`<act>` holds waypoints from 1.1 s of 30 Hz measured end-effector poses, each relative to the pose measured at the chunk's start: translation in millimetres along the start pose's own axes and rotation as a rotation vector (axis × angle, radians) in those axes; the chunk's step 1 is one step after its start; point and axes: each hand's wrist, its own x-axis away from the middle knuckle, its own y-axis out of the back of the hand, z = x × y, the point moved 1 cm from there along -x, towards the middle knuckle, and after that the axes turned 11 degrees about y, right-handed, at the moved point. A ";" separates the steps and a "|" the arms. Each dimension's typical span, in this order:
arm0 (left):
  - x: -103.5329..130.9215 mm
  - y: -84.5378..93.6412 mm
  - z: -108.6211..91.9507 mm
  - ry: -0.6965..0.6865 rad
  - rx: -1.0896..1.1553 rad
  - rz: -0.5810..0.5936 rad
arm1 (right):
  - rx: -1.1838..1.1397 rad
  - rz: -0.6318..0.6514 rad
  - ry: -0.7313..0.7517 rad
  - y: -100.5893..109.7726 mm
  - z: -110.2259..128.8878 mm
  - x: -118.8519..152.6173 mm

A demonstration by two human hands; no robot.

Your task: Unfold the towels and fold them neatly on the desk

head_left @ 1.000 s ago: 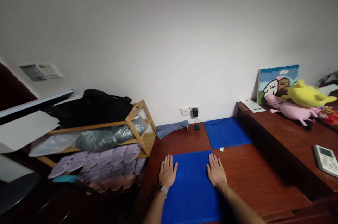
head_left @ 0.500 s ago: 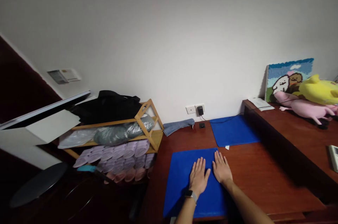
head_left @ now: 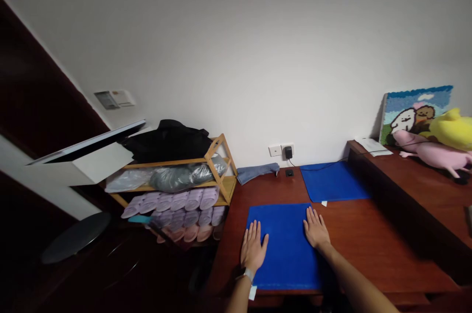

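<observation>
Left hand [head_left: 253, 251], right hand [head_left: 317, 231], both spread flat, palms hidden against blue cloth [head_left: 285, 249], yellow plush [head_left: 453, 129] cut off

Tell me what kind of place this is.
Probably a room in a home or dormitory: a wooden rack holding lilac slippers, a pink plush toy and a tufted dog picture.

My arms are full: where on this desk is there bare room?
Bare wood lies between the right hand, rear blue cloth and dark ledge; a smaller patch separates the grey-blue cloth from the front blue cloth. Crowded: plush toys by the picture.
</observation>
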 end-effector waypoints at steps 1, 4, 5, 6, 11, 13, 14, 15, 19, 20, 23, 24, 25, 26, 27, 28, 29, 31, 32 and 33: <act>-0.3 0.3 -0.6 -0.003 0.004 -0.006 | 0.003 0.006 -0.005 0.8 1.8 4.7; -1.8 -1.8 -0.3 -0.008 0.007 -0.020 | 0.005 0.004 -0.020 -3.4 7.3 28.4; -2.3 -3.2 -0.2 -0.010 0.005 -0.022 | 0.006 0.002 -0.022 -6.4 8.9 38.2; -2.8 -4.5 -0.2 -0.011 0.003 -0.027 | 0.004 -0.003 -0.021 -9.3 10.4 48.1; -5.2 -7.8 1.4 -0.004 -0.001 -0.035 | -0.024 -0.013 -0.015 -11.7 15.0 80.2; -6.5 -6.6 4.4 -0.001 -0.011 -0.022 | -0.033 -0.015 -0.005 -7.4 15.6 83.0; -7.1 -5.3 5.3 0.001 -0.018 -0.016 | -0.041 -0.019 0.001 -5.3 15.9 83.2; -7.3 -3.7 4.6 -0.001 -0.024 -0.013 | -0.049 -0.022 0.007 -3.5 16.2 82.9; 0.5 2.4 -31.7 -0.093 -0.006 -0.015 | -0.067 -0.027 0.003 0.0 18.0 81.7; 5.5 2.0 -50.8 -0.153 0.020 -0.004 | -0.064 -0.027 0.000 0.4 18.4 81.9; 24.6 -6.0 -119.1 -0.375 0.131 0.076 | -0.029 -0.004 0.024 1.2 18.7 83.2; 30.7 -10.2 -139.3 -0.417 0.162 0.103 | -0.011 0.009 0.040 1.0 18.4 83.7; 35.7 -14.4 -155.4 -0.434 0.185 0.126 | 0.006 0.020 0.057 0.5 18.0 84.1; 39.4 -18.2 -166.2 -0.433 0.199 0.143 | 0.019 0.026 0.070 -0.3 17.4 84.3; 41.8 -21.0 -170.8 -0.424 0.205 0.155 | 0.026 0.026 0.075 -1.3 16.7 84.4; 43.0 -22.7 -169.0 -0.415 0.203 0.162 | 0.025 0.020 0.073 -2.5 16.0 84.2; 43.1 -23.0 -161.2 -0.408 0.193 0.165 | 0.017 0.009 0.065 -3.8 15.2 83.9; 41.8 -20.0 -130.0 -0.373 0.146 0.159 | -0.006 -0.016 0.045 -6.1 14.0 83.1; 40.8 -17.3 -108.6 -0.334 0.115 0.148 | -0.016 -0.027 0.037 -7.1 13.6 82.7; 40.1 -14.3 -85.1 -0.281 0.083 0.134 | -0.023 -0.035 0.032 -8.0 13.3 82.3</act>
